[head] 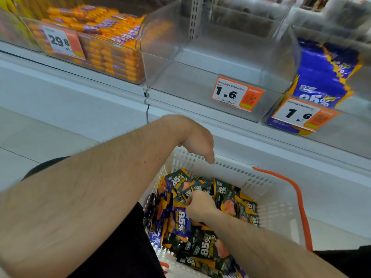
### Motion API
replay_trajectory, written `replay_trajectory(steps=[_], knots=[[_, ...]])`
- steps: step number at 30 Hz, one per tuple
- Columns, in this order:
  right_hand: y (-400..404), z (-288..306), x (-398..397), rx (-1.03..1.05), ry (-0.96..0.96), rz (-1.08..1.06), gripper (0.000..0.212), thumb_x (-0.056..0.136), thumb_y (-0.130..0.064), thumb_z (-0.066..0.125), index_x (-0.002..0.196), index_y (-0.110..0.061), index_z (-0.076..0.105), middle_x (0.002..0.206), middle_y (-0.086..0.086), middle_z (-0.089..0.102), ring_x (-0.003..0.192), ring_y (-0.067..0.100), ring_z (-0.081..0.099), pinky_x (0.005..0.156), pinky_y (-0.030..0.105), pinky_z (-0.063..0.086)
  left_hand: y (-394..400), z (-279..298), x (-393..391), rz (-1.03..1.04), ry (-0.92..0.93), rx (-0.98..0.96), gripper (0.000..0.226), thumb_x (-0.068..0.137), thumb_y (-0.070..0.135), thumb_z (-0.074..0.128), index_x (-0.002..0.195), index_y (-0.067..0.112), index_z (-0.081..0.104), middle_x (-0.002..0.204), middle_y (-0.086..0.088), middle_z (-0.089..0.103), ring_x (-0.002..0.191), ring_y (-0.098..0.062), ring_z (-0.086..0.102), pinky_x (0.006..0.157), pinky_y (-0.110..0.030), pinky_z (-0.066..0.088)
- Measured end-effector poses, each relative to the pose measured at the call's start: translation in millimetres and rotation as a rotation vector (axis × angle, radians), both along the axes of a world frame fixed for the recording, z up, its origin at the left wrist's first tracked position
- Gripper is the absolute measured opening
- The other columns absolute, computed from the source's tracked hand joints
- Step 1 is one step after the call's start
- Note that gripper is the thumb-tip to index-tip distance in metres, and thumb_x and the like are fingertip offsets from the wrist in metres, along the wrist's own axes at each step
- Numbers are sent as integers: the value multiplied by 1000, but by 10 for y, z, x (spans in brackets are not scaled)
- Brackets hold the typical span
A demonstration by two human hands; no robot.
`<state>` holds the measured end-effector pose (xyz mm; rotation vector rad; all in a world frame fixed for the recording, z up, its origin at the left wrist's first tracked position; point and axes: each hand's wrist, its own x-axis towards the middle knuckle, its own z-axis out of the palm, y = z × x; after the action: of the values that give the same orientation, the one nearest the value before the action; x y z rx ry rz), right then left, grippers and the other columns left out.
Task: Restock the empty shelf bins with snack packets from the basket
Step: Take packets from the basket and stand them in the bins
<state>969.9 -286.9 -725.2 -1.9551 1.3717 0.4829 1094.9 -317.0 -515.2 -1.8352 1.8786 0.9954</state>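
A white basket with an orange handle sits low in front of me, filled with several dark green and purple snack packets. My right hand is down among them, its fingers pinching a dark green packet. My left hand hangs above the basket's far rim, fingers loosely curled downward, holding nothing. Straight ahead on the shelf stands a clear plastic bin with nothing in it, tagged 1.6.
To the left, a bin is full of orange packets with a 29.8 tag. To the right, a bin holds purple packets, also tagged 1.6. A white shelf ledge runs below the bins.
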Motion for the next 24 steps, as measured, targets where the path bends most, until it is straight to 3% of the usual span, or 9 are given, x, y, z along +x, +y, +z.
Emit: replay_trajectory(steps=[4, 7, 10, 13, 16, 18, 20, 24], knots=[[-485, 701, -187, -76, -128, 32, 26, 83, -4, 52, 92, -5, 76, 100, 9, 74, 89, 24, 67, 77, 38, 58, 46, 44, 3, -57, -20, -16, 65, 92, 51, 57, 146, 21, 40, 149, 3, 42, 135, -19, 41, 112, -44, 35], [-769, 1309, -434, -122, -213, -24, 20, 76, -3, 56, 77, -8, 76, 75, 5, 71, 72, 19, 65, 67, 35, 56, 73, 19, -59, -69, 38, -80, 64, 92, 47, 59, 147, 22, 37, 150, 4, 40, 137, -16, 39, 113, -38, 33], [-893, 1904, -730, -76, -336, -77, 27, 76, 2, 59, 65, -20, 71, 56, -6, 63, 53, 8, 56, 52, 22, 45, 101, -17, -195, -8, 197, -205, 60, 91, 41, 63, 144, 22, 41, 145, 5, 47, 131, -12, 45, 107, -28, 36], [-954, 2283, -990, 0, -457, -130, 24, 80, 8, 55, 76, -10, 69, 66, 6, 63, 58, 13, 56, 48, 20, 44, 69, -45, -344, 61, 350, -317, 51, 88, 33, 70, 134, 20, 52, 132, 5, 59, 115, -9, 58, 94, -20, 43], [-1025, 2478, -1205, 27, -531, -133, 20, 85, 8, 57, 83, -8, 69, 74, 7, 65, 66, 11, 62, 56, 24, 49, 20, -66, -495, 145, 551, -349, 21, 85, 14, 73, 105, 18, 67, 107, 2, 72, 94, -13, 67, 86, -30, 53], [-1073, 2572, -1342, 8, -613, -199, 17, 87, 7, 59, 87, -8, 68, 77, 7, 64, 69, 12, 61, 61, 26, 50, 13, -69, -597, 262, 732, -343, 15, 84, 3, 72, 89, 17, 68, 95, -2, 75, 88, -16, 69, 84, -38, 54], [-1124, 2631, -1497, -45, -714, -332, 13, 89, 1, 63, 94, -9, 67, 79, 6, 64, 67, 12, 60, 66, 27, 51, -3, -61, -711, 365, 848, -363, 15, 84, -3, 70, 86, 12, 68, 92, -4, 76, 83, -16, 70, 80, -38, 56], [-1184, 2647, -1839, -122, -852, -546, 14, 86, -15, 72, 100, -13, 69, 96, 8, 71, 68, 14, 58, 69, 32, 45, -84, 11, -988, 571, 1044, -453, 12, 87, -6, 65, 91, 5, 65, 78, 1, 75, 65, -9, 69, 56, -21, 54]])
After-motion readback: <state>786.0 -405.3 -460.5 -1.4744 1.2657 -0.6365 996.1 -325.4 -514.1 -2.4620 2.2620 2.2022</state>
